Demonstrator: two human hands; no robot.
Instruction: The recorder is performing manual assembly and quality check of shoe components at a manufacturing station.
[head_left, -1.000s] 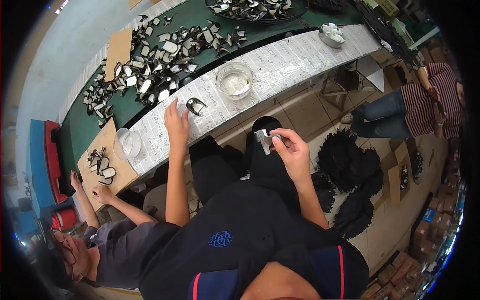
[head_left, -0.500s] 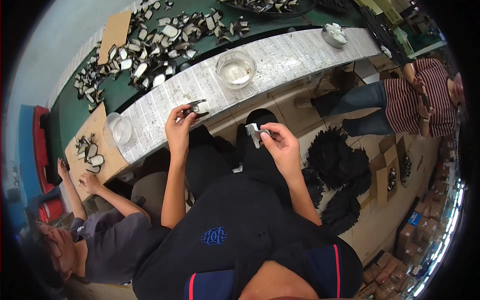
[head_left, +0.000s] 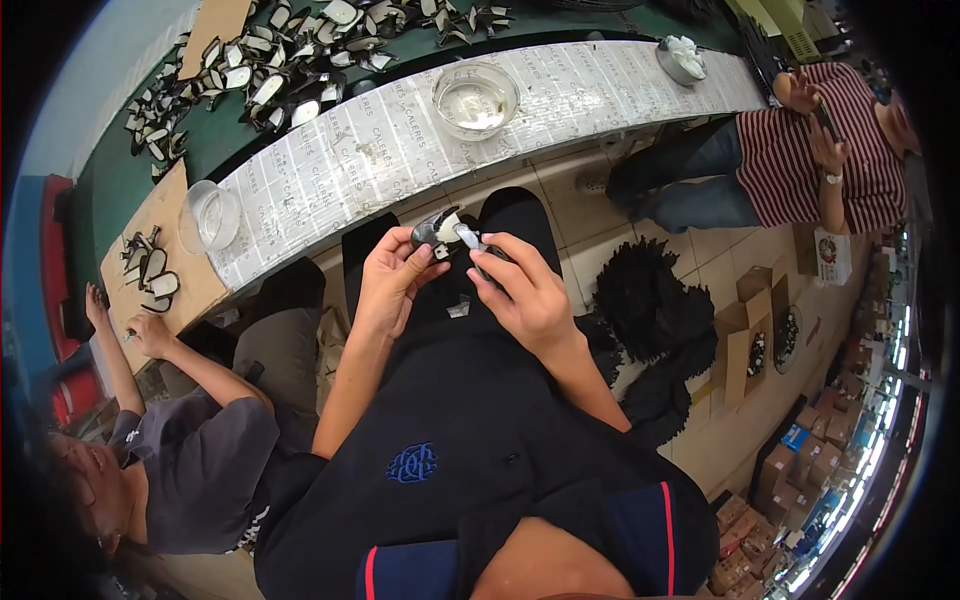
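Note:
In front of my body, both hands are close together over my lap. Fingers and thumb of my left hand point(head_left: 398, 275) grip a small curved black piece point(head_left: 430, 232) with a cream inner face, like a shoe part. My right hand point(head_left: 522, 290) pinches a small dark piece with a pale, bluish-white end point(head_left: 468, 236). That end meets or overlaps the cream face; I cannot tell whether they touch. The fingers hide most of the right-hand piece, so its kind is unclear.
Beyond my knees runs a paper-covered bench edge point(head_left: 330, 185) bearing a clear bowl point(head_left: 476, 128), a clear tub point(head_left: 210, 218) and a tin of white bits point(head_left: 682, 60). Similar black-and-white pieces point(head_left: 270, 88) pile behind. One co-worker sits left; another stands right. Black material point(head_left: 655, 310) lies on the floor.
My left hand has come back from the bench edge with the black piece. The right hand has moved left with its piece, and the two pieces are now together. My view has shifted slightly.

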